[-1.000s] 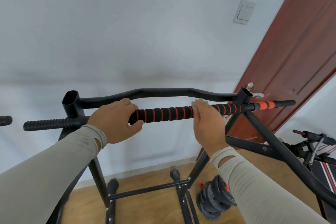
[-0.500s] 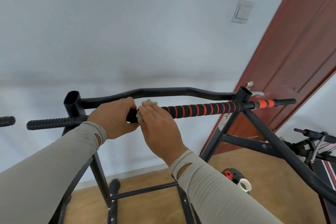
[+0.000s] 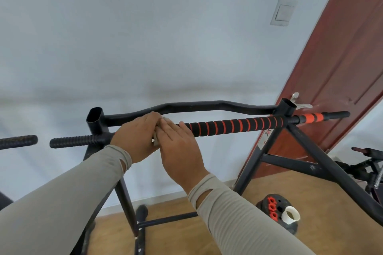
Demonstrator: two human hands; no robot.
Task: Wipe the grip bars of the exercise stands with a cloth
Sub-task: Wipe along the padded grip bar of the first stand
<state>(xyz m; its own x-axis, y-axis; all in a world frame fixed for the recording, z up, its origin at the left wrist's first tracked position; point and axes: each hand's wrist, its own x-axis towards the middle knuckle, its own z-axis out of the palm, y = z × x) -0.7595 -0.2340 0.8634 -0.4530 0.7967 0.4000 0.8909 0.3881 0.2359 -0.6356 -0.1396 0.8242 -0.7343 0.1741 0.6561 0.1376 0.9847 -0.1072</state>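
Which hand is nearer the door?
Right. The right hand presses the cloth on the striped grip bar toward the door; the left hand grips the bar farther away.

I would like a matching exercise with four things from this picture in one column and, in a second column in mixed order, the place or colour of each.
Things:
1. cloth
2. light switch
3. foam grip bar
4. door

Descriptions:
A. reddish-brown, at the right edge
B. black with orange rings
C. pressed against the bar under the right hand, beside the left hand
D. pale plate high on the wall

Pairs: 1-C, 2-D, 3-B, 4-A
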